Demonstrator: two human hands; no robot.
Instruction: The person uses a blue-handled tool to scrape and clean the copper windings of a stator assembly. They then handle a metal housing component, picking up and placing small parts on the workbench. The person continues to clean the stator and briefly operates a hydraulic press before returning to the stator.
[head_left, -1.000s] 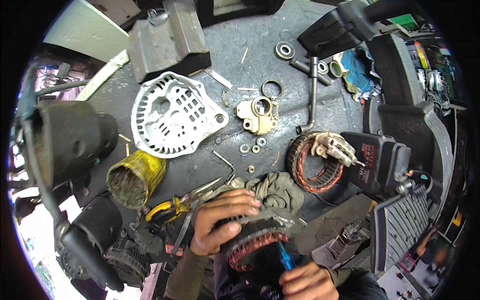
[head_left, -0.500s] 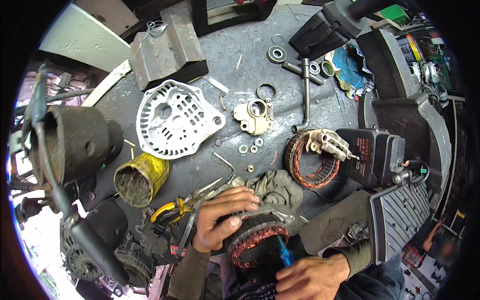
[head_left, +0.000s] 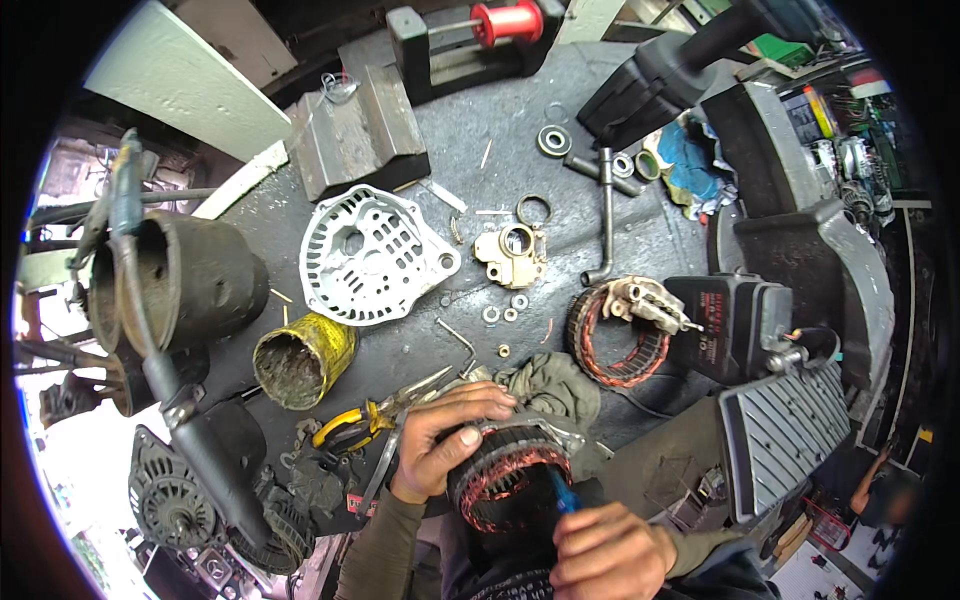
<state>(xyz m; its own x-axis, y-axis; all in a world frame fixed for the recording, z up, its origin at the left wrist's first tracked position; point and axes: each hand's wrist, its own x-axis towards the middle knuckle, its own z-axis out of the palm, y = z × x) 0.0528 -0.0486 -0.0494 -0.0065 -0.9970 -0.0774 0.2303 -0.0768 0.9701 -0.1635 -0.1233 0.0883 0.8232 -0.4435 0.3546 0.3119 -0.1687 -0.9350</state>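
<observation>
Compared with 0.5 s ago, the right hand [head_left: 612,548] is turned more knuckles-up and covers more of the blue-handled tool [head_left: 567,497], closed round it in a fist, with the tip seemingly working at the 3 o'clock side of the copper-wound ring [head_left: 500,465]. The left hand [head_left: 445,435], half curled, clasps that ring at 10 o'clock, low in the view near the bench's close edge. Cloth [head_left: 553,388] at 1 o'clock and pliers [head_left: 350,428] at 10 crowd the ring; more room opens toward 3, before the ribbed case [head_left: 790,440].
</observation>
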